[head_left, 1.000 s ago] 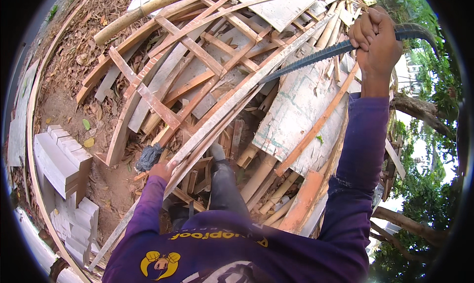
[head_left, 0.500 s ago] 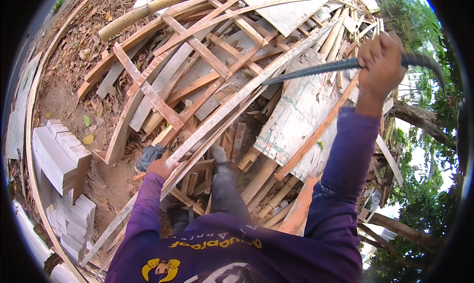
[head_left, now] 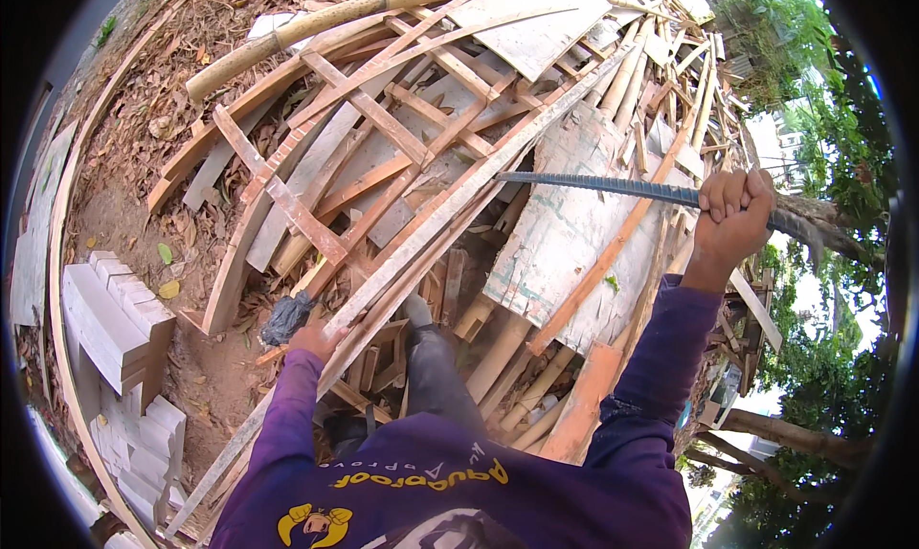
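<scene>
My right hand (head_left: 732,225), out to the right, is wrapped round a dark ribbed steel bar (head_left: 608,186). The bar's outer end bends behind the hand. Its flat tip meets the edge of a long whitish wooden plank (head_left: 407,252), which runs from lower left to upper right beside another strip. My left hand (head_left: 311,338) grips the near part of that plank, its fingers partly hidden behind the wood. A crumpled dark plastic bag (head_left: 287,317) lies just beside the left hand.
Nailed wooden lattice (head_left: 383,118) and a bamboo pole (head_left: 316,34) lie ahead. White-stained plywood (head_left: 546,247) rests over bamboo to the right. Grey blocks (head_left: 105,324) are stacked at left. One leg (head_left: 436,367) stands among loose lumber below the plank; trees border the right side.
My right hand has swung lower, bringing the bar from a steeper tilt to nearly level, its tip still by the plank's edge. The left hand stays on the plank.
</scene>
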`<state>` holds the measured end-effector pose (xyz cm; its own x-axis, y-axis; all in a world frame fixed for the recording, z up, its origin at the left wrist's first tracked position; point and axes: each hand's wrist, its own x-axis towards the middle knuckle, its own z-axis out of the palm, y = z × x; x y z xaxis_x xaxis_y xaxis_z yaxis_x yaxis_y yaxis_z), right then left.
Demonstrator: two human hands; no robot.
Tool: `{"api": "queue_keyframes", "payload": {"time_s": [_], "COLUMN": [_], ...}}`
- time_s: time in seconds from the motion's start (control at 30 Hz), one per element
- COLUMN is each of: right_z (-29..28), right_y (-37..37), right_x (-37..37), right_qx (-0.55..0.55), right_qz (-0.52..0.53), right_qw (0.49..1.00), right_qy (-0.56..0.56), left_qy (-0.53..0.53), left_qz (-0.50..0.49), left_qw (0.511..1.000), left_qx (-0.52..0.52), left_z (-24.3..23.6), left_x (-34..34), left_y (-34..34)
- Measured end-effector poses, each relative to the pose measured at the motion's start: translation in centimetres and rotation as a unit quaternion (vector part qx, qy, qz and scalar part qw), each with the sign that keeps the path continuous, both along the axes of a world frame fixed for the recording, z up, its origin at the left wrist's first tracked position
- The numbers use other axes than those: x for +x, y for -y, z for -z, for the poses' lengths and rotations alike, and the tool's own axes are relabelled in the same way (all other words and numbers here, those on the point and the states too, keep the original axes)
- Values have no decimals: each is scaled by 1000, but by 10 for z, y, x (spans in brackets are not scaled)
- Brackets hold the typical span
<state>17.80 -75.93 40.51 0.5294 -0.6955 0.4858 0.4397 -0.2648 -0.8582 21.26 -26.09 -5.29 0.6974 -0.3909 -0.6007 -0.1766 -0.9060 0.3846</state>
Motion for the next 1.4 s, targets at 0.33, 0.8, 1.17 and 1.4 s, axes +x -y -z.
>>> {"api": "queue_keyframes", "payload": {"time_s": [0.33, 0.8, 1.17, 1.4], "right_z": [-50, -35, 22, 70], "right_y": [-27, 42, 7, -88], "right_x": [75, 128, 166, 275], "right_qx": [-84, -81, -194, -381], "right_qz": [-66, -51, -84, -2], "right_qw": [994, 995, 976, 914], "right_qy": [-13, -34, -44, -135], "left_qy": [-14, -1, 13, -25], "left_qz": [4, -8, -21, -90], "left_qw": [999, 1000, 1000, 995], "left_qx": [37, -4, -8, -30], "left_z": [4, -11, -3, -23], "left_x": [-22, -23, -16, -49], "left_y": [-2, -3, 1, 16]}}
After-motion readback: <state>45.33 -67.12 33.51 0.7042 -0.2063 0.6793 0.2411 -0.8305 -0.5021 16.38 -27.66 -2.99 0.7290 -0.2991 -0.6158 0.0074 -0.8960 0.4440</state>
